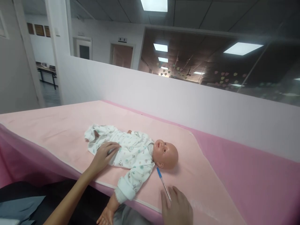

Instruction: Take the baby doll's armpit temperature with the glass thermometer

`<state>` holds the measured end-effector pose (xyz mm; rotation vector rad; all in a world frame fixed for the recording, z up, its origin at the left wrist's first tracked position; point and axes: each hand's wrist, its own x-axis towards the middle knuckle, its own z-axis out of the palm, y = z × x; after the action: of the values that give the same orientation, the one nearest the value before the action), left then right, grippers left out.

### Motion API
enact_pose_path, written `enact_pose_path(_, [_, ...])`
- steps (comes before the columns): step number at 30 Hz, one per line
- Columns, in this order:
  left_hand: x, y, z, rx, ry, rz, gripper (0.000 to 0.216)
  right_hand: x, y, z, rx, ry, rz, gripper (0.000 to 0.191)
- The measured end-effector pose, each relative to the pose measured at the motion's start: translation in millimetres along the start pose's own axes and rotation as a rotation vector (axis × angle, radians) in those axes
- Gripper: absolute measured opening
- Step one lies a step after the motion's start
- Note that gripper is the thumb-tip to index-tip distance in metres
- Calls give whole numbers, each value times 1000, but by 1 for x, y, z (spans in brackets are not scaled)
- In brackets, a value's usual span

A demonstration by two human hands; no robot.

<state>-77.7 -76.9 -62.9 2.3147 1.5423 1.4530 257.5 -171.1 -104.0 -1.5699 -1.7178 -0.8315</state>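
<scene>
- Head view: the pen (163, 183) lies on the tabletop (199, 181), long axis running from the right hand (177, 205), the nearer one, towards the head of the doll (136, 150).
- Right grip: cannot tell.
- The left hand (106, 153) rests on the doll; grip unclear.

A person's left hand (107, 153) rests on the midsection of a doll (138, 150) in a patterned white outfit (131, 148), lying on its back across a pink-covered surface (201, 190), one arm hanging over the near edge. The right hand (177, 204) curves about one end of a slim, blue-tipped stick (164, 185) (grip unclear). Behind, a wide window (182, 59) tops a white wall (164, 97).
</scene>
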Motion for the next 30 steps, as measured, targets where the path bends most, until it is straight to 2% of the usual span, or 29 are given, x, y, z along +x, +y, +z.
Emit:
enact_pose_path(2, [-1, -1, 0, 2, -1, 0, 27, 8, -3, -6, 56, -109, -10, 25])
enact_pose_path(5, [-2, -4, 1, 7, -5, 4, 26, 33, -11, -32, 210, -287, 178, 30])
enact_pose_path(7, [-2, -5, 1, 12, -12, 6, 26, 57, -12, -57, 455, -422, 315, 31])
enact_pose_path(9, [-2, -5, 0, 15, -19, 4, 25, 87, -10, -78, 773, -496, 429, 37])
enact_pose_path(11, [-2, -4, -1, 12, -25, 3, 26, 119, -7, -88, 1010, -568, 490, 44])
enact_pose_path(14, [-2, -2, -1, 2, -24, 11, 27, 166, -6, -75, 1051, -484, 474, 48])
enact_pose_path(16, [-2, -1, -1, 1, -19, 8, 27, 193, -6, -57, 1080, -592, 452, 49])
enact_pose_path(17, [-2, -1, -1, 1, -19, 4, 26, 205, -7, -48, 1059, -587, 461, 48])
enact_pose_path(21, [-2, 0, -2, 2, -36, -16, 27, 239, -12, -35, 929, -467, 434, 46])
enact_pose_path(23, [-2, 0, -2, 4, -42, -24, 28, 249, -18, -40, 988, -538, 405, 45])
enact_pose_path(27, [-2, -2, -1, 3, -43, -11, 28, 259, -33, -55, 1122, -809, 293, 44])
enact_pose_path(28, [-2, -3, -1, 3, -44, -8, 28, 261, -37, -58, 1122, -842, 262, 43])
enact_pose_path(30, [-2, -3, 0, 4, -42, -6, 28, 262, -43, -61, 1094, -823, 244, 43])
